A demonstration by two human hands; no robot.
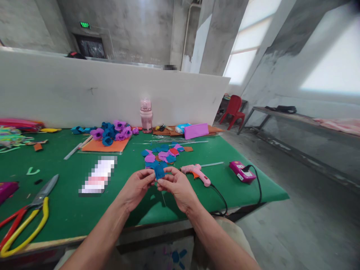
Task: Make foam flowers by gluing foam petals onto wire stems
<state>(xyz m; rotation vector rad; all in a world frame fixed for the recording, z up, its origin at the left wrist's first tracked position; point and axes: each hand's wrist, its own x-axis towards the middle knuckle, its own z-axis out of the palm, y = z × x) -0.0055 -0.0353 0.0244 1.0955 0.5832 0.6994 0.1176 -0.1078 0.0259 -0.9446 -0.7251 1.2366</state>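
Observation:
Both my hands meet over the green table's front part, pinching a small blue foam or paper flower piece [159,171] between them. My left hand [141,183] grips its left edge, while my right hand [176,184] has its fingertips on the right edge. A thin wire [164,198] hangs down below the piece. Just beyond the hands lies a loose pile of purple, blue and red cut petals [163,154]. Right of my right hand rests a pink glue gun [197,172] with a glue stick in its back.
Large scissors [39,202] with red and yellow handles lie left, near a blurred-out flat object [99,175]. Finished blue and purple flowers [112,133] sit on an orange sheet. A pink bottle [146,116] stands by the white partition [112,93]. A magenta box [242,171] with a black cord is right.

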